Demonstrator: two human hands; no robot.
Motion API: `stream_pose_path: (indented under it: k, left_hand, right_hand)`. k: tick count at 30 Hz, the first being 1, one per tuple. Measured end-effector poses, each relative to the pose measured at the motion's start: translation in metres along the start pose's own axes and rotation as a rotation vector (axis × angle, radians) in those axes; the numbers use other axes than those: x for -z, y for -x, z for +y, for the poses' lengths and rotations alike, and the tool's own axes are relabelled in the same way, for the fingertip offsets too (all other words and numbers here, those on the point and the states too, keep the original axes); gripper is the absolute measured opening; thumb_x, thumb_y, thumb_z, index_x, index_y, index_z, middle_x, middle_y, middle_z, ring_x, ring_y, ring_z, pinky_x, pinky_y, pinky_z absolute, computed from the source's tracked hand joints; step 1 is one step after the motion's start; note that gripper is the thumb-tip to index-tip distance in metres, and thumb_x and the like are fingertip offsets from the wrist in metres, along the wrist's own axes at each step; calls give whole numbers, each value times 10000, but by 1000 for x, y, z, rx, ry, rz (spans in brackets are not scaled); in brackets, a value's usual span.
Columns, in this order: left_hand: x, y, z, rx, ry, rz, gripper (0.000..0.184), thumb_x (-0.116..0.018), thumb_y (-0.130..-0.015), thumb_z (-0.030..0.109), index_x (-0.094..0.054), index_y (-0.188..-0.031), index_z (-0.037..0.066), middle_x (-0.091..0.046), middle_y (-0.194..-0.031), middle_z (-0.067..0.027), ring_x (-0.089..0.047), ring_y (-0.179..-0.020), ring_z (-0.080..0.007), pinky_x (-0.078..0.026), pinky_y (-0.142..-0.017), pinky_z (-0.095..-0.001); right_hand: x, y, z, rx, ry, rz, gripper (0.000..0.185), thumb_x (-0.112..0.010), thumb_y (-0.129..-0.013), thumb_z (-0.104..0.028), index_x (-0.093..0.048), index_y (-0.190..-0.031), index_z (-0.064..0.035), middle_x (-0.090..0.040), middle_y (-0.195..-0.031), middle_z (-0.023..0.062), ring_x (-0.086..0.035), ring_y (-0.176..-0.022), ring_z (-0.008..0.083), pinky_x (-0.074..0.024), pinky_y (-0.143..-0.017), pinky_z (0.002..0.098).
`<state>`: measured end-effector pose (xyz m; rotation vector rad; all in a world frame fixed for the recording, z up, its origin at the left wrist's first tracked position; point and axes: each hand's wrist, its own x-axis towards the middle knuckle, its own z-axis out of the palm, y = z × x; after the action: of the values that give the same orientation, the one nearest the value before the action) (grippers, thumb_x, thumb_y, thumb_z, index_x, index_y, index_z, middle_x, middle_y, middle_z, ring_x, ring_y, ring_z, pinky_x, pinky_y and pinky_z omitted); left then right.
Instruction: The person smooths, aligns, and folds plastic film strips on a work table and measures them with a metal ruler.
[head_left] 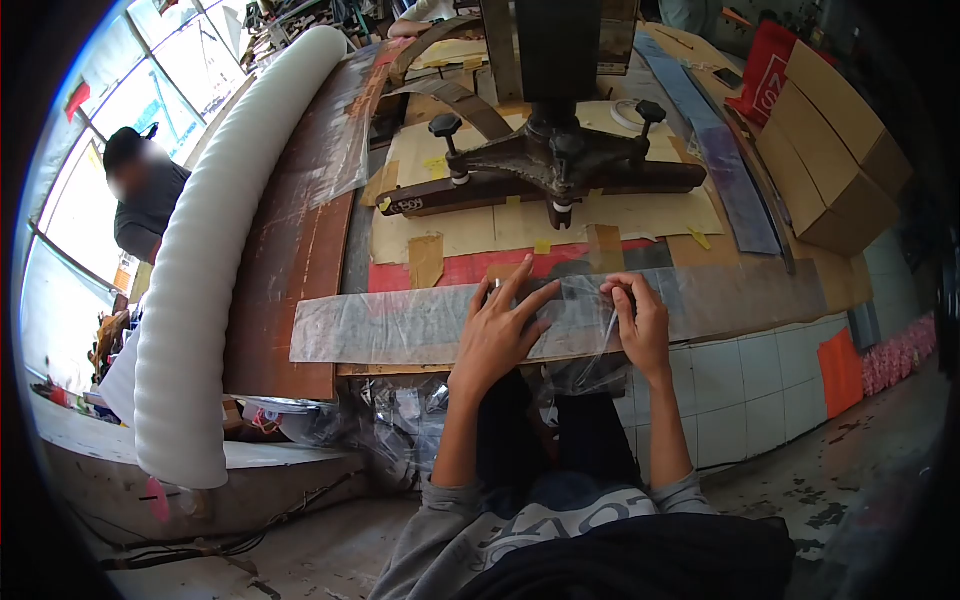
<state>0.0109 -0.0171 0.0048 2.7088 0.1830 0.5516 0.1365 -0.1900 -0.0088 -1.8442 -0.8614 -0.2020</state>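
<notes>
A strip of clear plastic film (375,325) covers the front edge of the worktable. My left hand (500,335) lies over this strip, fingers spread, palm down. To its right, my right hand (642,325) pinches thumb against fingers on a thin clear plastic sheet (590,372), which hangs down over the table edge towards my lap. Whether it is a bag or loose film I cannot make out. Just beyond my hands lies a red band (430,277) of the table surface, with brown tape patches on it.
A dark metal press (560,150) with a crossbar stands over pale boards. On the left lies a long white foam roll (215,230), with a person (150,195) beyond it. At right are an open cardboard box (825,150) and a red bag (765,75).
</notes>
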Motion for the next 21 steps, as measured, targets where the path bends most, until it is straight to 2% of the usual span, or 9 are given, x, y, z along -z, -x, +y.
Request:
stream_pose_path:
  k: [4, 7, 10, 13, 16, 19, 21]
  left_hand:
    - [7, -10, 17, 24, -118, -41, 448, -622, -867, 326, -538, -1306, 291, -435, -1420, -83, -536, -1185, -242, -317, -1046, -489]
    - [-2, -17, 17, -55, -167, 37, 407, -626, -861, 287, -573, -1263, 248, -496, -1358, -70, -558, -1146, -229, -348, -1000, -518]
    - [-4, -22, 20, -42, -48, 51, 350, -594, -887, 255, -602, -1236, 225, -549, -1298, -88, -579, -1110, -260, -369, -993, -477]
    - [1, -28, 19, -2, 254, 126, 348, -573, -900, 199, -597, -1248, 192, -565, -1275, -109, -580, -1105, -303, -404, -976, -424]
    - [10, -31, 21, 43, 413, 159, 341, -533, -889, 86, -627, -1211, 142, -577, -1274, -96, -574, -1115, -334, -433, -975, -387]
    - [14, -32, 26, 68, 461, 171, 344, -513, -878, 47, -628, -1199, 95, -599, -1233, -119, -580, -1103, -342, -454, -947, -393]
    - [13, -35, 17, 19, 552, 216, 321, -533, -900, 99, -622, -1207, 119, -588, -1237, -125, -580, -1097, -343, -467, -922, -397]
  right_hand:
    - [1, 1, 2, -88, -88, -2, 172, -497, -967, -142, -580, -1056, -20, -679, -895, 94, -663, -851, 237, -504, -744, 326]
    - [1, 0, 5, -131, -136, 43, 203, -468, -986, -149, -570, -1076, 2, -680, -918, 118, -669, -866, 226, -512, -750, 319]
    - [-1, -3, 11, -156, -173, 114, 229, -446, -998, -156, -562, -1083, 21, -679, -930, 137, -673, -886, 222, -515, -760, 314]
    - [0, -2, 11, -173, -161, 137, 235, -441, -1000, -156, -559, -1080, 30, -677, -924, 148, -676, -891, 222, -517, -762, 310]
    - [0, -5, 10, -183, -147, 135, 233, -447, -998, -155, -559, -1075, 34, -676, -916, 149, -680, -884, 218, -519, -757, 307]
    - [0, -6, 10, -195, -147, 137, 206, -465, -984, -124, -560, -1069, 38, -676, -913, 151, -683, -881, 212, -523, -746, 303]
    - [0, -5, 9, -202, -128, 134, 194, -472, -976, -105, -559, -1069, 40, -675, -919, 152, -683, -890, 213, -524, -747, 301]
